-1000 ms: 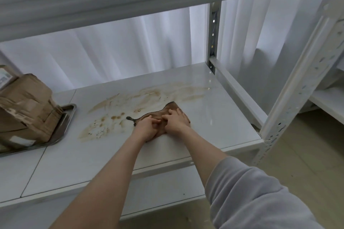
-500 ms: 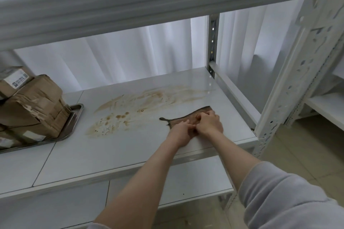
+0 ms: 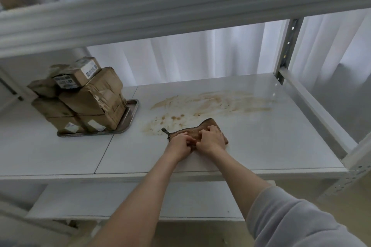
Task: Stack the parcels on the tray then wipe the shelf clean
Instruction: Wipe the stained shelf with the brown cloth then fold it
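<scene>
Both hands bear down on a brown cloth, fingers curled into its folds so that each one bunches and holds it. The left hand and the right hand sit side by side, touching, knuckles up. The cloth lies flat on the shelf, nearer its front edge than its back.

The stacking looks done: the parcels stand piled in several layers on the tray, toward the left end of the shelf. The wiping is only partly done, I judge. A brown stain spreads across the shelf behind the cloth, with a long smear toward the back right and spots just left of the cloth.

Both forearms reach straight in over the front edge. The right one comes out of a grey sleeve.
</scene>
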The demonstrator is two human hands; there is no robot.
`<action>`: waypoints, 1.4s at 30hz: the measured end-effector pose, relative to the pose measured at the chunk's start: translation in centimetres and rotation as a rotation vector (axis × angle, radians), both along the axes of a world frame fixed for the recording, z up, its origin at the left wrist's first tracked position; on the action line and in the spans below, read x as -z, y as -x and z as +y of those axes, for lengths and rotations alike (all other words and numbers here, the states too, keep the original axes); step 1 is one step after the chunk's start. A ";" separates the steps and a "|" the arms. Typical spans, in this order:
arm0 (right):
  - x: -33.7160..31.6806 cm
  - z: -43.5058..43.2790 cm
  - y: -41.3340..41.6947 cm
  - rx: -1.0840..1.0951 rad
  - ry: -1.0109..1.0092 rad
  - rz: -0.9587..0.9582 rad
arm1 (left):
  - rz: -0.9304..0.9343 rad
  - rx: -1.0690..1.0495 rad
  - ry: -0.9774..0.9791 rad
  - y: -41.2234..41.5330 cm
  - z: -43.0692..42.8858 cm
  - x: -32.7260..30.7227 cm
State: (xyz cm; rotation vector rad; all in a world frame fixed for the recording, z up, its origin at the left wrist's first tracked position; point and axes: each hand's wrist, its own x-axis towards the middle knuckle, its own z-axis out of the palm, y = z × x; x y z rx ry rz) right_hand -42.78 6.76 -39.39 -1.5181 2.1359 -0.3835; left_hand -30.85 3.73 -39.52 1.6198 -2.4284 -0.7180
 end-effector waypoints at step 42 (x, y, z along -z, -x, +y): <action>-1.3 -9.2 0.0 0.377 -0.085 0.199 | -0.091 0.276 -0.120 1.9 -9.5 -0.3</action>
